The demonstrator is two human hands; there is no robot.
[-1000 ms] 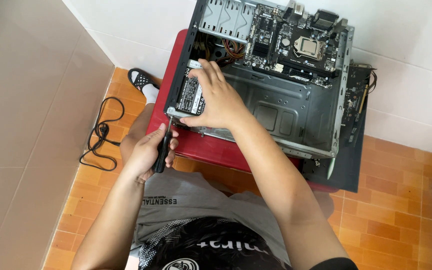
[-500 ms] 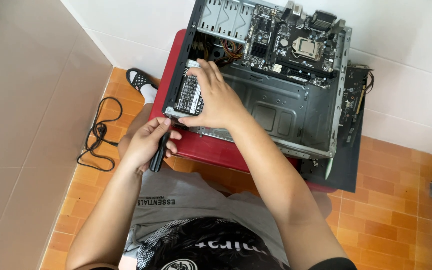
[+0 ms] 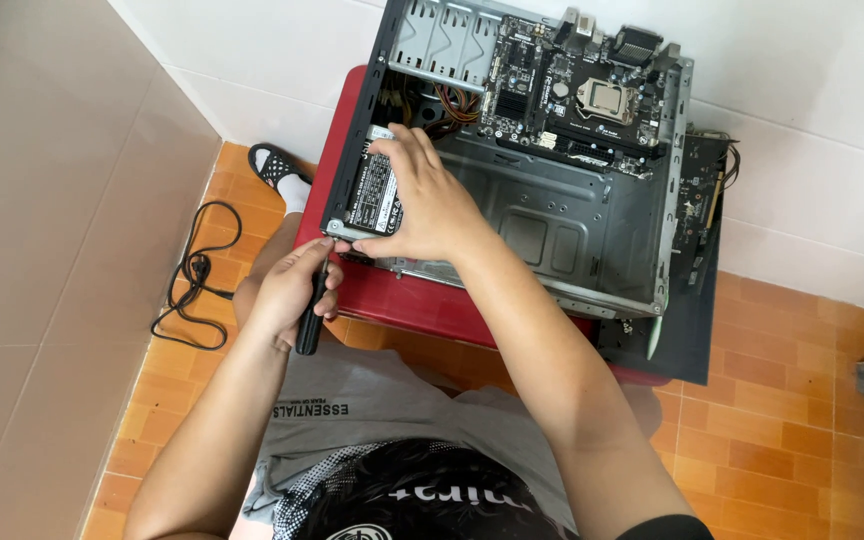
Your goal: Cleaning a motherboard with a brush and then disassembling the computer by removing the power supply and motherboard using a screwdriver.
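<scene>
Left hand [image 3: 287, 290] shifted slightly, grip pinching black screwdriver [image 3: 310, 315], right hand [image 3: 427, 200] spread on white-labelled drive [image 3: 374, 195]

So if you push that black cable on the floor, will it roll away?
Probably not. The black cable lies in loose, tangled loops on the orange tiles, so it looks floppy and light. A push would likely drag or bunch it, not roll it. Lifted, it would probably dangle limp.

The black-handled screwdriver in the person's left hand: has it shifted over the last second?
Barely. The black-handled screwdriver in the left hand keeps its tip at the front-left corner of the open metal computer case, same place as before.
</scene>
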